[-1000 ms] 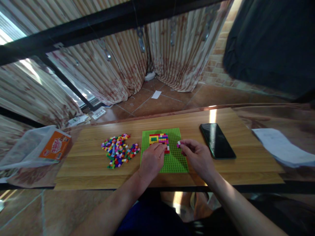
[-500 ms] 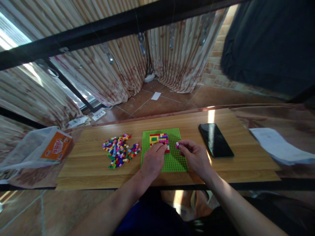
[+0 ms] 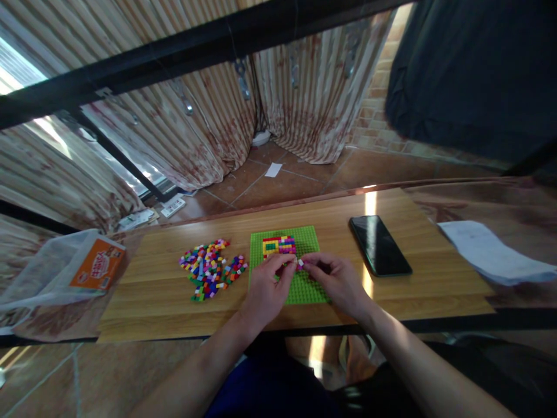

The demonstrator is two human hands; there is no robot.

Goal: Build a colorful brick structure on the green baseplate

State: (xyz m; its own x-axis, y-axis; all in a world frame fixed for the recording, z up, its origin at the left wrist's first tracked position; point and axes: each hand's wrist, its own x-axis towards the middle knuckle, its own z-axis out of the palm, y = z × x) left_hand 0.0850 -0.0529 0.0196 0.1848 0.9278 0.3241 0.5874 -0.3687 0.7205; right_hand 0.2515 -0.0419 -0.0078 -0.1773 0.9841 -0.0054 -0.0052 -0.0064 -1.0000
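Note:
A green baseplate [image 3: 304,293] lies on the wooden board, carrying a block of small toy bricks [image 3: 278,244] in red, yellow, green, blue and purple. Over its near part my right hand [image 3: 337,281] pinches a few tiny joined toy bricks [image 3: 300,265], white and magenta, between thumb and fingertips. My left hand [image 3: 267,284] is closed, thumb against index finger, right beside those bricks. Whether anything sits in its pinch is too small to tell. The left fingers cover the lower edge of the built block.
Loose toy bricks [image 3: 211,270] lie heaped left of the baseplate. A black phone [image 3: 380,247] rests on the board [image 3: 152,290] to the right, with white paper [image 3: 491,252] beyond it. At far left stands a clear plastic box [image 3: 56,261] with an orange label.
My right hand has moved left with the white and magenta bricks, bringing them up to my left fingertips. My left thumb and index finger have come off the built block's near edge slightly.

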